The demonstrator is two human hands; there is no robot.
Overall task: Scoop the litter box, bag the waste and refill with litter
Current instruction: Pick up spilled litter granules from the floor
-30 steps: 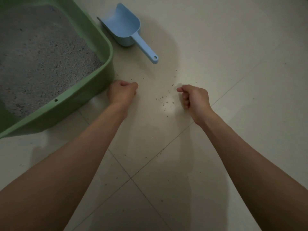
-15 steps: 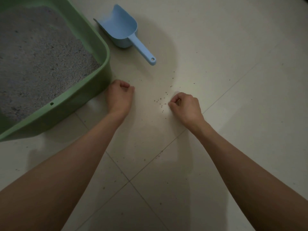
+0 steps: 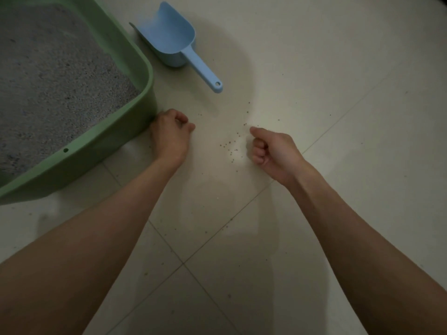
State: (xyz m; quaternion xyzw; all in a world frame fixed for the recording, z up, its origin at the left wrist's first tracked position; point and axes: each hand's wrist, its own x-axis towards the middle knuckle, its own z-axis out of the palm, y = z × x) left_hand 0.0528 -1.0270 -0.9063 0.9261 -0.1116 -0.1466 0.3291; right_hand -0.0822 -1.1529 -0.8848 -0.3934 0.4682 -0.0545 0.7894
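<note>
Head view: my left hand [image 3: 170, 136] is clenched beside the green plastic litter box [image 3: 135, 131]; my right hand [image 3: 273, 151] is fisted, thumb out, beside scattered grey litter grains [image 3: 231, 145]. The light-blue plastic scoop [image 3: 177, 42] lies on the pale tiled floor [image 3: 338, 68].

One head-worn view, wide-angle, looking steeply down at the floor [image 3: 314, 68] from above and behind both forearms. Box [image 3: 135, 68] cut off at upper left; scoop [image 3: 174, 42] near the top edge. No second view to overlap.
</note>
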